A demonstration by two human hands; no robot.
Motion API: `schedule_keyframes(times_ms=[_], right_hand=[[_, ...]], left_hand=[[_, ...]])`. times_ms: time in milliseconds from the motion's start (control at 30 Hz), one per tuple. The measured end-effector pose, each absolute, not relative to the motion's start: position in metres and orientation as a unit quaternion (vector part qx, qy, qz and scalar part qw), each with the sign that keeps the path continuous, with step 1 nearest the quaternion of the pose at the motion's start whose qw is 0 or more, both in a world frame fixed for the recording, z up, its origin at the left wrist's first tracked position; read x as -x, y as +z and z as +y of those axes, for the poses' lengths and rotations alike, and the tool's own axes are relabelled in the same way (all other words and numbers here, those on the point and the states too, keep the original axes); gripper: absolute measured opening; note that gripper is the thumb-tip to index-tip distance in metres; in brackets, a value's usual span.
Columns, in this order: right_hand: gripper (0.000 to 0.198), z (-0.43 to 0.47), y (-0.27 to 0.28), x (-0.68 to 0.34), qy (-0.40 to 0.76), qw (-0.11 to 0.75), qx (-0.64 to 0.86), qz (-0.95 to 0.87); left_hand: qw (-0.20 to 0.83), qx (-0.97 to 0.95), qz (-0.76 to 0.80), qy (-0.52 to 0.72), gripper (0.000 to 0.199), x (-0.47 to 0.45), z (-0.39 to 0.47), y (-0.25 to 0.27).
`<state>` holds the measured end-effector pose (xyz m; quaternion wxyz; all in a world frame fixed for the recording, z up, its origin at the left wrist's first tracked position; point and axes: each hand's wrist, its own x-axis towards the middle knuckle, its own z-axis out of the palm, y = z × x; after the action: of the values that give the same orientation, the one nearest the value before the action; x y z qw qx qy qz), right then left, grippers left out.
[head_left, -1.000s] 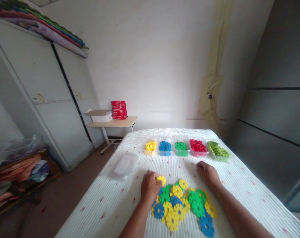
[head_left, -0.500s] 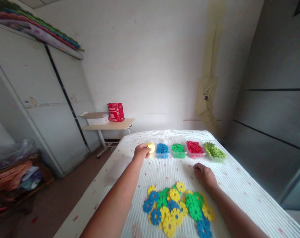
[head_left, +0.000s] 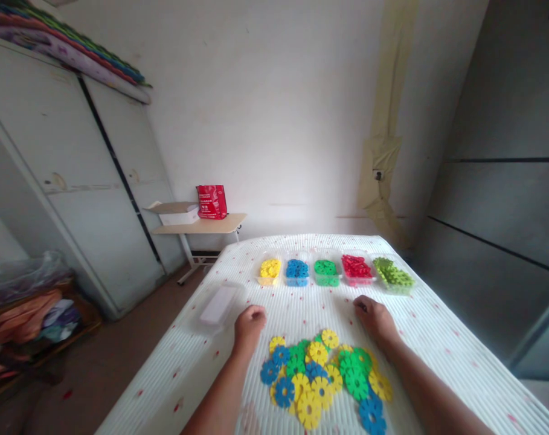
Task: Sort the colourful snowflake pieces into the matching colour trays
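My left hand (head_left: pixel 250 326) hovers or rests over the white quilted table cover, just left of the loose pile, with its fingers curled in and nothing showing in them. My right hand (head_left: pixel 374 317) lies on the cover to the pile's upper right, also curled closed, with nothing visible in it. Between my forearms spreads a pile of notched plastic discs: yellow ones (head_left: pixel 310 409), blue ones (head_left: pixel 284 392) and green ones (head_left: pixel 356 383). Beyond my hands stand clear tubs of yellow pieces (head_left: pixel 270 269), blue pieces (head_left: pixel 297 271) and green pieces (head_left: pixel 325 271).
Farther right in the row are tubs of red pieces (head_left: pixel 356 268) and light-green pieces (head_left: pixel 393 275). A translucent lid or tray (head_left: pixel 218 305) lies left of my left hand. Behind, a small side table (head_left: pixel 211 226) carries a red bag (head_left: pixel 212 202) and a white box (head_left: pixel 179 215).
My left hand has drawn back from the tub of yellow pieces toward me, its fingers now curled. The translucent lid or tray shows more fully. My right hand has stayed put.
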<state>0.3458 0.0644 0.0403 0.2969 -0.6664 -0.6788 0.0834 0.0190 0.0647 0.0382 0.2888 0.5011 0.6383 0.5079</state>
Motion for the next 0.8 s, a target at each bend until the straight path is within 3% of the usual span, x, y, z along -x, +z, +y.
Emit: schedule_keyframes(times_ms=[233, 400, 467, 600, 800], right_hand=[[0.02, 0.06, 0.05, -0.342, 0.159, 0.3, 0.641, -0.689], [0.016, 0.038, 0.069, -0.343, 0.304, 0.212, 0.54, -0.756], [0.027, 0.024, 0.078, -0.342, 0.328, 0.18, 0.514, -0.772], [0.052, -0.002, 0.092, -0.332, 0.308, 0.149, 0.482, -0.807], [0.055, -0.012, 0.093, -0.321, 0.263, 0.156, 0.469, -0.828]], left_hand=[[0.321, -0.503, 0.599, 0.534, 0.027, -0.009, 0.04, 0.029], [0.31, -0.505, 0.599, 0.538, 0.024, -0.01, 0.04, 0.028], [0.306, -0.506, 0.601, 0.537, 0.023, -0.01, 0.041, 0.026], [0.299, -0.511, 0.605, 0.533, 0.022, -0.009, 0.043, 0.023], [0.292, -0.518, 0.601, 0.533, 0.022, -0.009, 0.044, 0.021]])
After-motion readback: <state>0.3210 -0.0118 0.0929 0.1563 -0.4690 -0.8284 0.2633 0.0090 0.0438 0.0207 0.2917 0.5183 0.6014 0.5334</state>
